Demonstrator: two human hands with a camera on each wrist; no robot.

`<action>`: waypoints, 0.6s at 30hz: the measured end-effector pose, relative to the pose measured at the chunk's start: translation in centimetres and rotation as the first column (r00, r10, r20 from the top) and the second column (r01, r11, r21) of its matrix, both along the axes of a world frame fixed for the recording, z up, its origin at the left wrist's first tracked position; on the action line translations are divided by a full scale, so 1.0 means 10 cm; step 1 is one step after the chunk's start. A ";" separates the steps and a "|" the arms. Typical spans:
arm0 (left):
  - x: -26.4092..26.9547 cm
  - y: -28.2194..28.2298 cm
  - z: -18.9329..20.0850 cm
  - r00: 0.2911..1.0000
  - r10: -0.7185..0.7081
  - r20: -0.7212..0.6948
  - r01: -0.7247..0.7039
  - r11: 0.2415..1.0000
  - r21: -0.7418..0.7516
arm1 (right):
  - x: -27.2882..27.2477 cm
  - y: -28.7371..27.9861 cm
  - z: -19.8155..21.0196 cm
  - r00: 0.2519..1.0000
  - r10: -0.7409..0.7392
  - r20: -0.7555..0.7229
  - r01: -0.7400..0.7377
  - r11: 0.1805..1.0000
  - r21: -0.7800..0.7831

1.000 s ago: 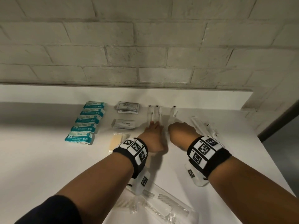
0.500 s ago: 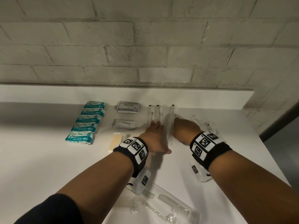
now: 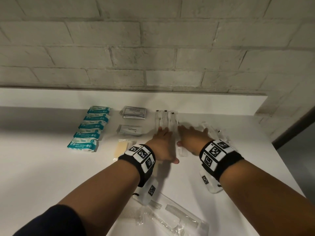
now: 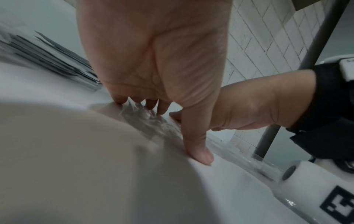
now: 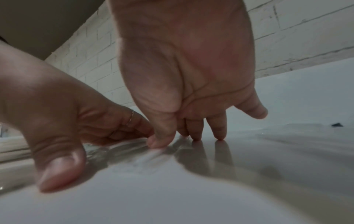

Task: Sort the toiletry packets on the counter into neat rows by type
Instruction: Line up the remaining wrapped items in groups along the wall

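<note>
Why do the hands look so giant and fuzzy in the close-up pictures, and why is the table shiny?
Both wrist views sit very close with wide lenses, so the left hand and right hand loom large; both are motion-blurred. In the right wrist view the glossy counter mirrors fingertips. The head view is dim but sharper.

wall: you face painted white brick [image 3: 153, 48] running across the back | ledge: a low white upstand [image 3: 221, 103] lies along the wall's foot ahead of you | bench [image 3: 42, 176]: you have a glossy white top | right: a grey post [image 4: 298, 68] rises by the brick corner
</note>
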State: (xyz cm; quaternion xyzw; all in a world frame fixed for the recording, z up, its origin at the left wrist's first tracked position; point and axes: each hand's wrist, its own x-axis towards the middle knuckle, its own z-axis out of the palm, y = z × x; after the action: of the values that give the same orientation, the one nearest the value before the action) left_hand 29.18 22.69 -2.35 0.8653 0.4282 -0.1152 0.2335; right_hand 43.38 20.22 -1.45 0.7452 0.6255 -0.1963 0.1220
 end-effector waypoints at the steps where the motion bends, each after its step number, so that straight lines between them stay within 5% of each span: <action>1: 0.01 0.00 0.01 1.000 -0.011 0.003 0.011 1.000 0.011 | -0.03 0.02 0.01 1.000 0.024 0.005 -0.024 1.000 -0.012; 6: 0.03 0.03 -0.07 0.999 -0.044 -0.003 0.044 0.997 0.059 | -0.03 0.05 0.02 0.999 0.025 -0.038 -0.023 0.999 0.040; 11: 0.03 -0.02 0.00 0.993 -0.116 -0.020 0.117 0.992 0.039 | 0.36 -0.17 0.19 0.971 -0.234 0.048 0.204 0.917 0.343; 14: 0.04 -0.03 -0.03 0.995 -0.096 -0.030 0.096 0.995 0.028 | 0.63 -0.37 0.34 0.901 -0.431 0.053 0.411 0.886 0.212; 18: 0.01 -0.01 -0.07 0.997 -0.079 0.005 0.079 0.997 0.024 | 0.78 -0.50 0.23 0.903 -0.392 0.176 0.397 0.918 0.006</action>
State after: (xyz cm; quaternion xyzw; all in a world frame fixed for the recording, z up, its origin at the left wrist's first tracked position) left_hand 29.28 22.56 -3.03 0.8846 0.3943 -0.1167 0.2198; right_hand 51.19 15.27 0.90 0.8685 0.4460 -0.1607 0.1447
